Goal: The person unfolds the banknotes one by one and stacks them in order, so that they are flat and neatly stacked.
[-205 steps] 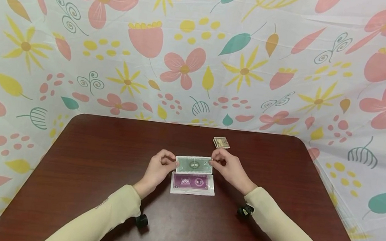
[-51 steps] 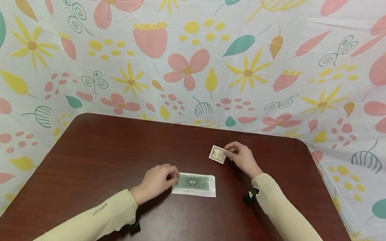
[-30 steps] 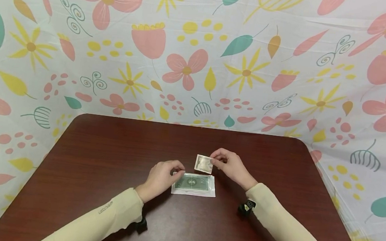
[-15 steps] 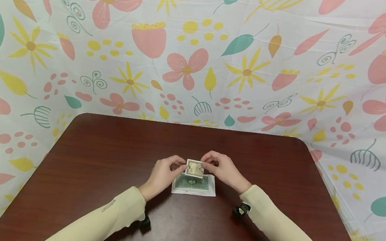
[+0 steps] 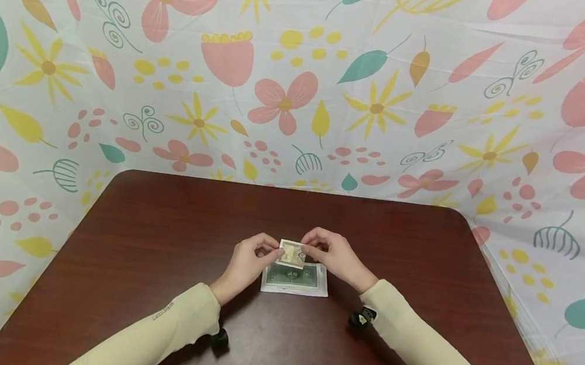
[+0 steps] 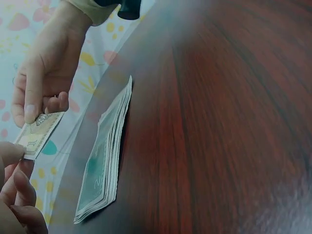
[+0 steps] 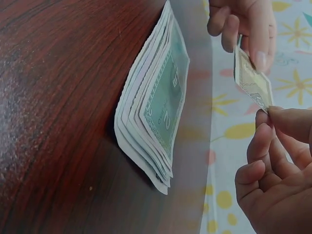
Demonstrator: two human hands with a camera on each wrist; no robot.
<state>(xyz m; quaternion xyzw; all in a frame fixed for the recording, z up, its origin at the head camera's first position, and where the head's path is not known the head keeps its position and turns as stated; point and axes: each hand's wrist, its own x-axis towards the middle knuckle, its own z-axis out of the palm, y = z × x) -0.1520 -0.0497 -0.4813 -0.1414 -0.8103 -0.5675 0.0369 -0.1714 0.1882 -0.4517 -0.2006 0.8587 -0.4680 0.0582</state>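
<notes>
A small yellowish banknote [image 5: 293, 254] is stretched between both hands. My left hand [image 5: 246, 263] pinches its left edge between thumb and fingertips, while the right hand [image 5: 340, 260] pinches the opposite edge. The note is raised over a stack of larger banknotes [image 5: 293, 279] on the table and overlaps its back edge in the head view. On top of that stack lies a green note marked 2. The right wrist view shows the stack's layered white edges [image 7: 141, 122] and the small note [image 7: 251, 80] tilted between the two hands' fingertips.
The dark reddish-brown wooden table [image 5: 189, 213] has rounded far corners. Behind and beside it hangs a white cloth [image 5: 273, 163] printed with flowers and leaves. A black wrist device [image 5: 219, 340] hangs below the left sleeve, and another [image 5: 362, 318] below the right.
The green 2 note went down onto the purple one. The right hand brought the small note left from the table's back right, and the left hand took its other edge. Little moved since half a second ago.
</notes>
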